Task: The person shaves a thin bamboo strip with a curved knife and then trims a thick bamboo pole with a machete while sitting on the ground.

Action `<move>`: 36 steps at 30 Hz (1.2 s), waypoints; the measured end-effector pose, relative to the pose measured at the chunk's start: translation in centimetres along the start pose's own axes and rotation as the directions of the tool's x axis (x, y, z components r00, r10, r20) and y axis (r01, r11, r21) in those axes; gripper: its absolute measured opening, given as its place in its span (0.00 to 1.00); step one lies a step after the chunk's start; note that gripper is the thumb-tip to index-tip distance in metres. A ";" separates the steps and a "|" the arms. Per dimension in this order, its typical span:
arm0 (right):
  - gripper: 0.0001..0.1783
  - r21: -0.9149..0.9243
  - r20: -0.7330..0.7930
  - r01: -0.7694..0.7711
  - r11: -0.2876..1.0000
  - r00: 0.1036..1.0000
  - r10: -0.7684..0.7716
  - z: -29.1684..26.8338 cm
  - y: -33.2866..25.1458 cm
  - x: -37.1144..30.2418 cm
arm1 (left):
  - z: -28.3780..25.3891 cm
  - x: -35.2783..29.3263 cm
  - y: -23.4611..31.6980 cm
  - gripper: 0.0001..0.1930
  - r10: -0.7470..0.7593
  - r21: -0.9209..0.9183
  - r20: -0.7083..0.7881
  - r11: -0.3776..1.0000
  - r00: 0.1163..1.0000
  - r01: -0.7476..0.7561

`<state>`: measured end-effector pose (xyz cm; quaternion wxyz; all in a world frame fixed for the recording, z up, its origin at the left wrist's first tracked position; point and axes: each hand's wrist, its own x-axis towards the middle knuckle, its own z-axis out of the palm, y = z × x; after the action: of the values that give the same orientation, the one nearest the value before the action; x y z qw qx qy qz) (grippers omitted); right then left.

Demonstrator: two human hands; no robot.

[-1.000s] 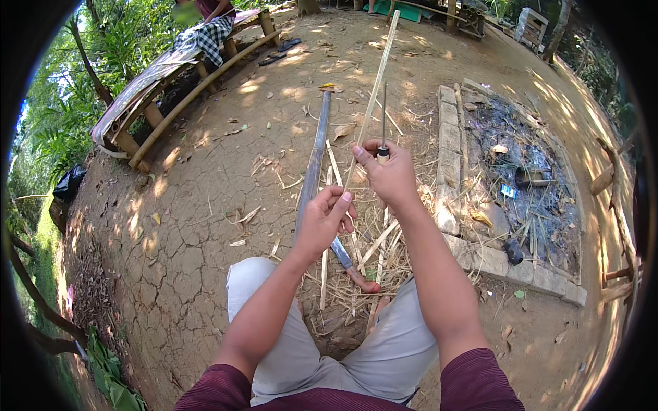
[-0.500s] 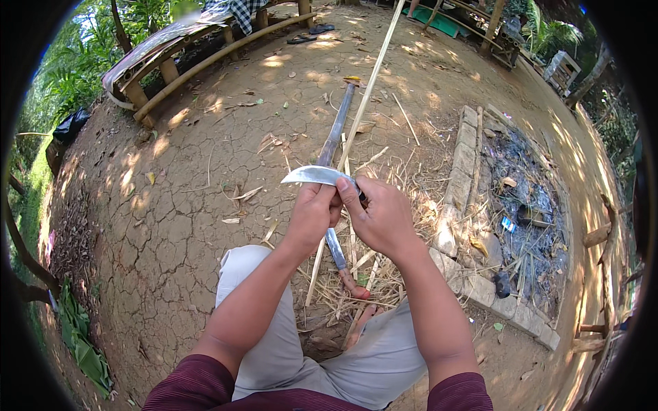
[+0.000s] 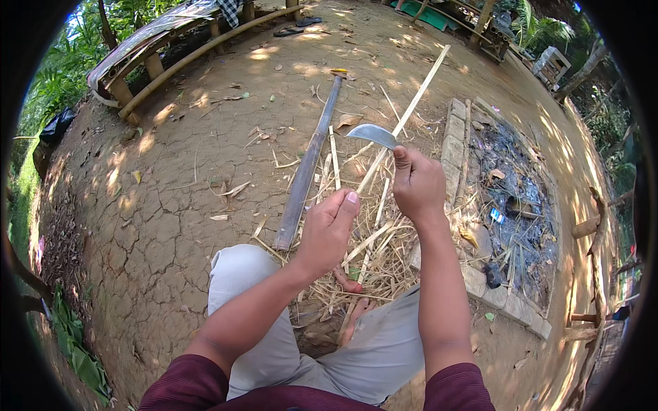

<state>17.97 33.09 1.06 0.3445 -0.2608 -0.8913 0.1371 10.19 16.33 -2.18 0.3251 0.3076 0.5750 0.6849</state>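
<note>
My right hand (image 3: 419, 183) is closed round the handle of a curved knife, thumb up against the base of its blade (image 3: 372, 135). The blade points left, over a long pale bamboo strip (image 3: 411, 106). My left hand (image 3: 329, 229), lower and nearer to me, pinches the strip's near end between thumb and fingers. From there the strip slants away to the upper right. Whether the blade touches it, I cannot tell. A dark pole (image 3: 310, 161) lies on the ground left of the strip. Pale shavings (image 3: 384, 250) are heaped beneath my hands, between my knees.
To the right, a brick border (image 3: 452, 140) surrounds a bed of ash (image 3: 514, 178) with bits of litter. A low bamboo bench (image 3: 154, 66) stands at the far left, with sandals (image 3: 298, 27) beside it. Green leaves (image 3: 79, 346) lie at the lower left. The ground is cracked earth.
My hands have moved apart: the right with the knife went right and up, the left came down slightly. The strip now leans further right, and more of the dark pole shows.
</note>
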 end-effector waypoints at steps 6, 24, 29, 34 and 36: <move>0.30 -0.048 -0.077 -0.136 0.990 0.988 0.132 -1.0 2.9 1.2 | 0.0 -1.1 0.5 0.16 -0.090 0.048 0.059 0.995 0.994 0.087; 0.48 0.344 -0.371 -0.737 0.582 0.463 0.805 -12.2 19.5 -5.9 | -1.3 -3.5 -0.7 0.16 -0.282 0.250 0.208 0.941 0.936 0.228; 0.45 0.317 0.066 -0.651 0.690 0.740 0.669 -11.0 10.3 -5.3 | 3.5 -2.8 1.6 0.15 -0.373 0.125 0.060 0.923 0.926 0.364; 0.32 0.208 0.113 -0.482 0.851 0.876 0.469 -11.4 2.9 -7.8 | 6.1 -2.0 -0.4 0.13 -0.241 0.075 0.131 0.970 0.962 0.233; 0.29 0.156 0.186 -0.439 0.885 0.893 0.410 -9.6 2.2 -8.1 | 7.8 -2.6 0.7 0.13 -0.152 0.086 0.103 0.986 0.983 0.144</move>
<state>30.48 30.96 2.72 0.2627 -0.4044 -0.8177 0.3145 17.86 18.74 -0.43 0.3939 0.3134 0.6040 0.6179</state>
